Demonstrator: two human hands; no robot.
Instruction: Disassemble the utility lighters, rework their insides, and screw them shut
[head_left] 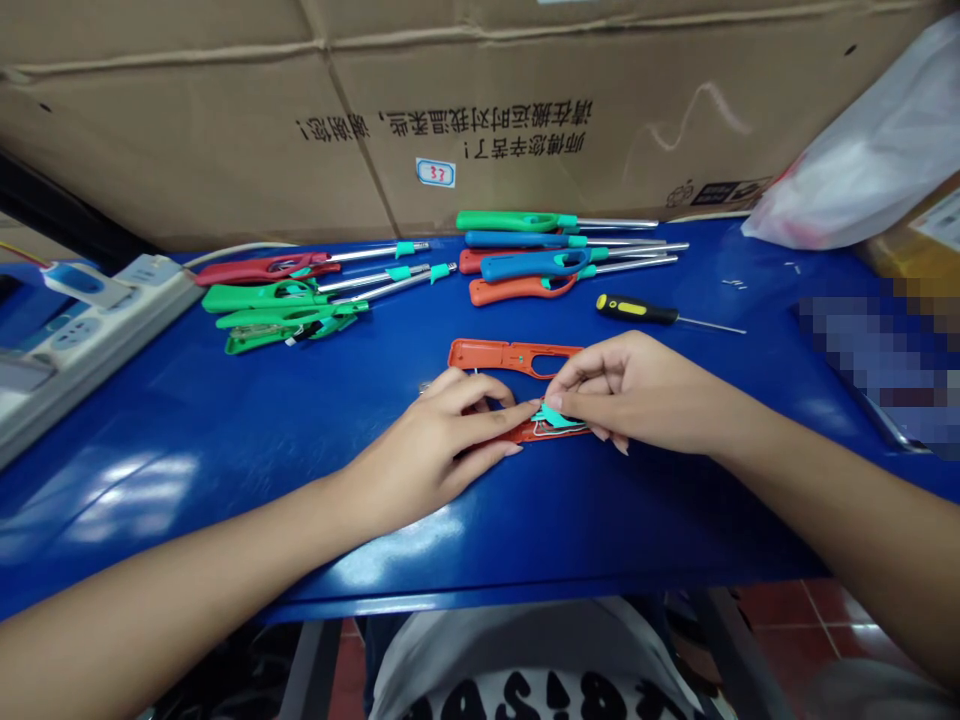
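Head view: left hand (442,440) pins the orange shell (534,434) flat with fingers extended, right hand (637,390) pinches the teal trigger (553,416), which probably seats best squarely.

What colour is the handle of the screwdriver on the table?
The screwdriver handle is black and yellow, seen in the head view.

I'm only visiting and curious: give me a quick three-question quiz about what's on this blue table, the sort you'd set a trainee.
1. True or false: the screwdriver lies untouched on the table, beyond the right hand.
2. What colour is the small part pinched at the right hand's fingertips? A) teal B) yellow C) white
3. Fill in: the left hand holds an ___ lighter shell flat on the table.
Key: 1 true; 2 A; 3 orange.
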